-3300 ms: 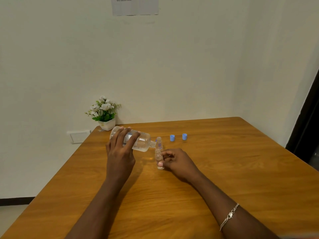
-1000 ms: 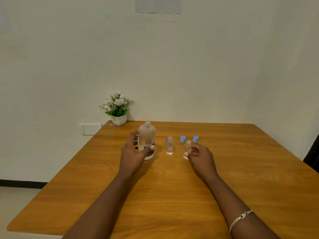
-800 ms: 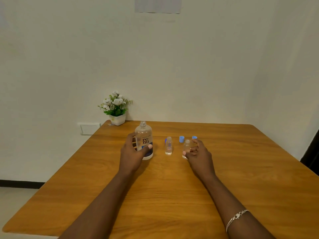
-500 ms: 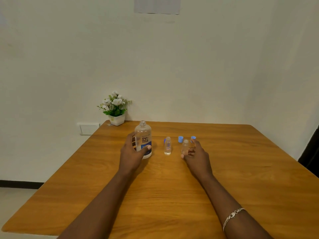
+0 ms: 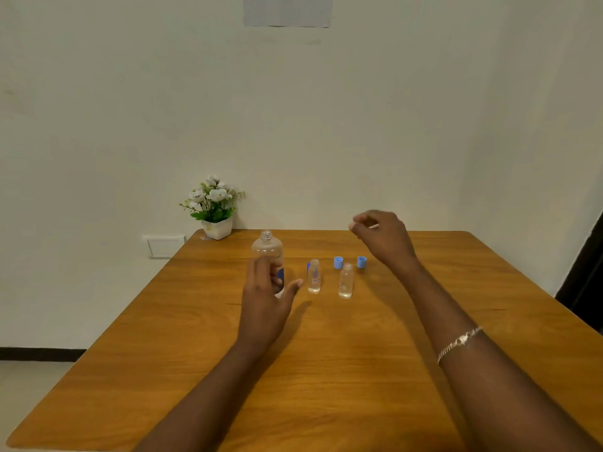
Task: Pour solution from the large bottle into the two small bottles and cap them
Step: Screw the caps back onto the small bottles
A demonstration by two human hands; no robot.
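Big clear plastic bottle (image 5: 267,246) stands uncapped, left hand (image 5: 264,305) spread wide just in front. Right hand (image 5: 385,239) floats higher, fingers curled; I cannot tell if it holds anything.

Blue on wood
My tabletop (image 5: 326,370) is orange-brown with wavy grain; the caps (image 5: 338,262) (image 5: 361,261) are light blue; the big clear bottle (image 5: 267,249) has a dark blue label (image 5: 281,275), one small bottle (image 5: 314,277) a red one; my bracelet (image 5: 460,342) is silver.
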